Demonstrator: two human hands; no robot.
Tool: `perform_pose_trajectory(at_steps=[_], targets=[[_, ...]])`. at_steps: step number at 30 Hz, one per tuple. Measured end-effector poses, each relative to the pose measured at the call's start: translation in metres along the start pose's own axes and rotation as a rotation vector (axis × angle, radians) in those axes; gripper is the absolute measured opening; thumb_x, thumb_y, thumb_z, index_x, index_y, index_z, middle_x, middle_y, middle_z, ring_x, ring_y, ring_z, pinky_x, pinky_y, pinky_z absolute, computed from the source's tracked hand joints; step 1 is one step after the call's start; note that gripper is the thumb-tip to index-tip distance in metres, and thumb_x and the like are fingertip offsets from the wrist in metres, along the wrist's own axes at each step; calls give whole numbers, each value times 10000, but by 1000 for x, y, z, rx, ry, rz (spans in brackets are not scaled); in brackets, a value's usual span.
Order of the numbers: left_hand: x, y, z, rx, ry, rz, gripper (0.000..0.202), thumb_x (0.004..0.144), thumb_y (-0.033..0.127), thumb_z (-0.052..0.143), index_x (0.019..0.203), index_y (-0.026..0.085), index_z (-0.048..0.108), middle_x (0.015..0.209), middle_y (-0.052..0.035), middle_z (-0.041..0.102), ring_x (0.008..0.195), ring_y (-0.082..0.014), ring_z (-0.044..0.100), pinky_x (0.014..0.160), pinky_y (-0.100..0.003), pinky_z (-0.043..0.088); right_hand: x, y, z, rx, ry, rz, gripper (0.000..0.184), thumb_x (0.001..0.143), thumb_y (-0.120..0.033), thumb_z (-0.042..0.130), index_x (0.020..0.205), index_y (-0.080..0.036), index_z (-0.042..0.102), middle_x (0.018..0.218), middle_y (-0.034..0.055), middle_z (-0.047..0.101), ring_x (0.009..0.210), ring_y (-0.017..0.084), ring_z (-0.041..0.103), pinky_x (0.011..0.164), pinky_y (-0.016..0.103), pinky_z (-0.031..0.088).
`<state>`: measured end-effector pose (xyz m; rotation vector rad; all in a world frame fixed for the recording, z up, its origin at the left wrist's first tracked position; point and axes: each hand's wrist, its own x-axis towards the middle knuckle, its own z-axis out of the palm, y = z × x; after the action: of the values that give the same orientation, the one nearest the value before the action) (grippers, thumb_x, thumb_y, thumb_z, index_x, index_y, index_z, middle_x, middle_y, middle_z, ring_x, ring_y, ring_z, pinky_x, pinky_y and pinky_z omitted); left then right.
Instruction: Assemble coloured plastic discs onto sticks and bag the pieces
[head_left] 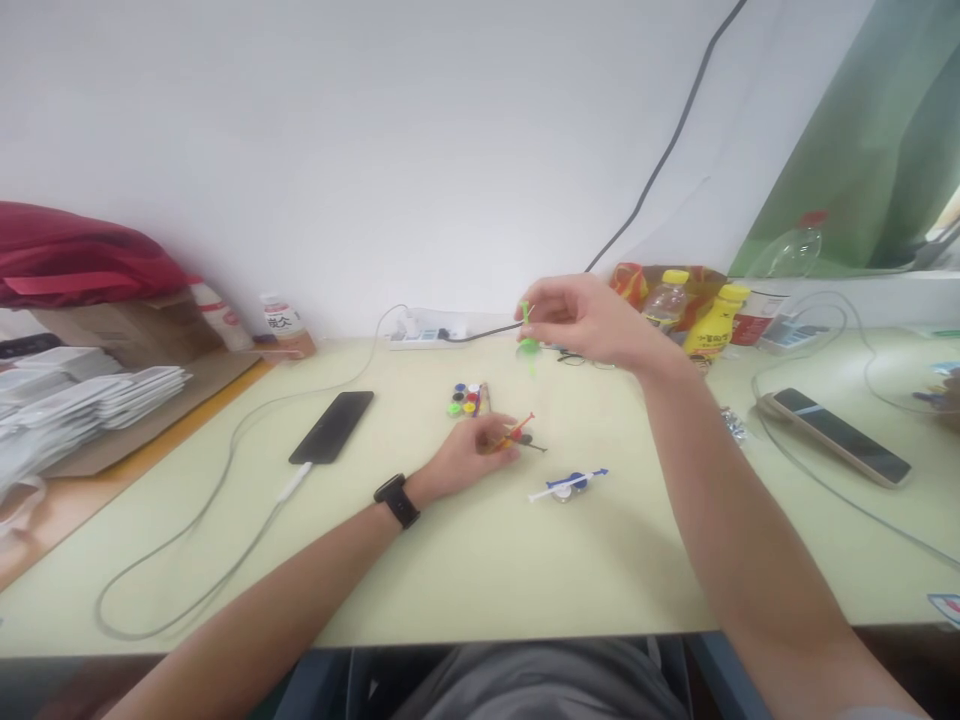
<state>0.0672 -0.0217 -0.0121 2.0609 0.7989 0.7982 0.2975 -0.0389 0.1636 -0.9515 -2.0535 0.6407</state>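
Observation:
Over the far middle of the table, my right hand (581, 318) is raised and closed, its fingertips pinching a thin green stick (526, 313). Just under those fingertips is a small green-lidded pot (529, 347), blurred; whether it is attached to the stick I cannot tell. My left hand (480, 455) rests low on the table, its fingers curled round a thin red stick (525, 427). A dark round lid and a dark stick (537, 447) lie beside its fingertips. Nearer me, a white stick (541, 492) and a blue stick (596, 474) lie across two small pots with matching lids.
Behind my left hand sit several small colour-lidded pots (460, 397). A charging black phone (332, 427) lies left, another phone (840, 435) right. A power strip (420, 338) lies by the wall. Bottles (716, 320) stand back right; white trays (97, 395) are stacked far left.

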Motion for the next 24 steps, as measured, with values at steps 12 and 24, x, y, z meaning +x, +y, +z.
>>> perform_pose_trajectory(at_steps=[12, 24], targets=[[-1, -2, 2, -16, 37, -53, 399, 892, 532, 728, 1129, 212, 764, 794, -16, 625, 682, -162, 509, 622, -275, 399, -4, -11, -1, -96, 25, 18, 179, 903, -352, 696, 840, -186, 723, 715, 24, 666, 673, 158, 609, 591, 284, 436], [-1, -2, 2, -18, 45, -36, 395, 894, 520, 738, 1145, 216, 757, 862, -45, 674, 716, -181, 563, 665, -305, 455, 12, 17, 21, -366, -119, 40, 239, 769, -138, 589, 896, -164, 790, 842, 54, 755, 691, 164, 620, 595, 274, 427]])
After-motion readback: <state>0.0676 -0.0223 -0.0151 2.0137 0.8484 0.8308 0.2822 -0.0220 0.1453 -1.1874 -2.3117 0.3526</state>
